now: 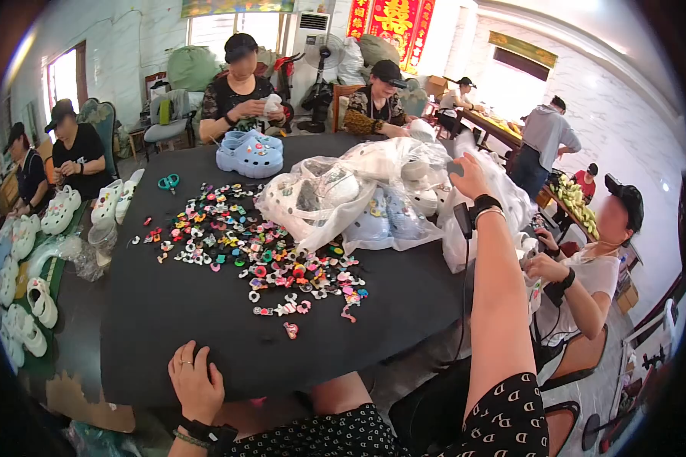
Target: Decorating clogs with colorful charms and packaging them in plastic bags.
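My right arm reaches far across the black-covered table (282, 354). My right hand (471, 177) is closed on a translucent plastic bag (495, 209) at the far right; its fingertips are partly hidden, and a small grey patch shows beside them. Left of it lie more clear bags (312, 194) holding white and pale blue clogs (371, 219). My left hand (197, 381) rests at the table's near edge, fingers loosely apart, holding nothing. In the middle spreads a pile of small colourful shoe charms (263, 247). A light blue clog pair (249, 154) with charms stands behind it.
Teal-handled scissors (169, 183) lie at the far left of the table. White clogs (42, 301) line a side surface on the left. Co-workers sit across the table and at the left; another person (587, 282) sits close by on the right, beside my outstretched arm.
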Demonstrator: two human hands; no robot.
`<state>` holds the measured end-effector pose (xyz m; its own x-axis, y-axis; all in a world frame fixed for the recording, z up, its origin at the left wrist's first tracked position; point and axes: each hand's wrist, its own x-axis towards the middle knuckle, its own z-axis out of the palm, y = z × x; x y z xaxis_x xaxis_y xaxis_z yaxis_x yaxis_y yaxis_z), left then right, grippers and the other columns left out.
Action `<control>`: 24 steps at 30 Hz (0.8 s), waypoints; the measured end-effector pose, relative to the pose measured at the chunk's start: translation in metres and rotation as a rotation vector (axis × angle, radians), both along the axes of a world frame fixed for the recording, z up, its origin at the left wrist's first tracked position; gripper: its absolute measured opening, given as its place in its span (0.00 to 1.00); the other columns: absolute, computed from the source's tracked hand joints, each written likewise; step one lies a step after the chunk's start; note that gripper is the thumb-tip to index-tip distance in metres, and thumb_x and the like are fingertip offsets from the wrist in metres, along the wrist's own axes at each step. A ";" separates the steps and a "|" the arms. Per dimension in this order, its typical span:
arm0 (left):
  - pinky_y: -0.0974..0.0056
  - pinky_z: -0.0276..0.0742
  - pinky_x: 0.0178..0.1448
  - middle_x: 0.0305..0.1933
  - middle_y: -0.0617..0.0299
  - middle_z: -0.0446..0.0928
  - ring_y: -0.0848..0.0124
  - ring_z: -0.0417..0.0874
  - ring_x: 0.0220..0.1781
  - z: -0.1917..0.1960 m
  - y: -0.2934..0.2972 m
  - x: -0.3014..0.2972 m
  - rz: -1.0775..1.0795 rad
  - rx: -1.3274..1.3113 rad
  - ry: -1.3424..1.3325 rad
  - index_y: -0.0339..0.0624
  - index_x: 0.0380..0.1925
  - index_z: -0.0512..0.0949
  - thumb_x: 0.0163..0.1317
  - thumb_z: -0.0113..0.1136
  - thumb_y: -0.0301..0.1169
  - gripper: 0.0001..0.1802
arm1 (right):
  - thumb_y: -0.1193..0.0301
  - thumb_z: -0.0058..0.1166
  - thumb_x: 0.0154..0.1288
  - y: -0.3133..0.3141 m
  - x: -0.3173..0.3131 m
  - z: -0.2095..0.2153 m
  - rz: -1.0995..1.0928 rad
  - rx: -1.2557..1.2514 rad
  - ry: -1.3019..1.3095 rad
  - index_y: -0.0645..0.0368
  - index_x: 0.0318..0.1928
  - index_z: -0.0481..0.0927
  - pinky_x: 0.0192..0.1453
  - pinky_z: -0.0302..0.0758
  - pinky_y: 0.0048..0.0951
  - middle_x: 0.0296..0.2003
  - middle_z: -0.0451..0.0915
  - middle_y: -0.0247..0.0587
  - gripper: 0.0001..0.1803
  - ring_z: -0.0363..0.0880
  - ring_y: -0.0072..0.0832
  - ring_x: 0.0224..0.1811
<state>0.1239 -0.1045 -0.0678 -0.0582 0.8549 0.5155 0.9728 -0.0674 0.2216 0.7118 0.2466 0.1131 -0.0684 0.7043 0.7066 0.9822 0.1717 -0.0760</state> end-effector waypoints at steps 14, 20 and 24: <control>0.46 0.62 0.68 0.62 0.46 0.71 0.48 0.69 0.65 -0.015 0.005 -0.005 -0.010 -0.018 0.046 0.35 0.52 0.75 0.59 0.55 0.28 0.19 | 0.69 0.60 0.59 -0.138 -0.130 -0.041 0.396 -0.348 -0.070 0.60 0.44 0.81 0.68 0.68 0.40 0.60 0.73 0.59 0.13 0.72 0.51 0.63; 0.47 0.63 0.68 0.63 0.46 0.71 0.48 0.69 0.65 -0.018 0.003 -0.007 -0.005 -0.002 0.086 0.35 0.53 0.75 0.62 0.53 0.28 0.19 | 0.67 0.59 0.63 -0.208 -0.127 0.005 0.434 -0.343 -0.113 0.60 0.44 0.80 0.60 0.72 0.41 0.48 0.80 0.49 0.12 0.77 0.46 0.55; 0.47 0.62 0.68 0.63 0.46 0.71 0.48 0.69 0.65 -0.018 0.004 -0.005 -0.024 -0.010 0.060 0.35 0.54 0.75 0.63 0.52 0.28 0.19 | 0.60 0.62 0.60 -0.244 -0.066 0.017 0.132 -0.419 -0.195 0.64 0.45 0.80 0.58 0.73 0.42 0.44 0.81 0.53 0.20 0.78 0.48 0.52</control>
<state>0.1189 -0.1001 -0.0858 -0.0069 0.8608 0.5089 0.9825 -0.0888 0.1635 0.6463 0.0029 0.1300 -0.2796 0.9020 0.3290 0.9568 0.2901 0.0180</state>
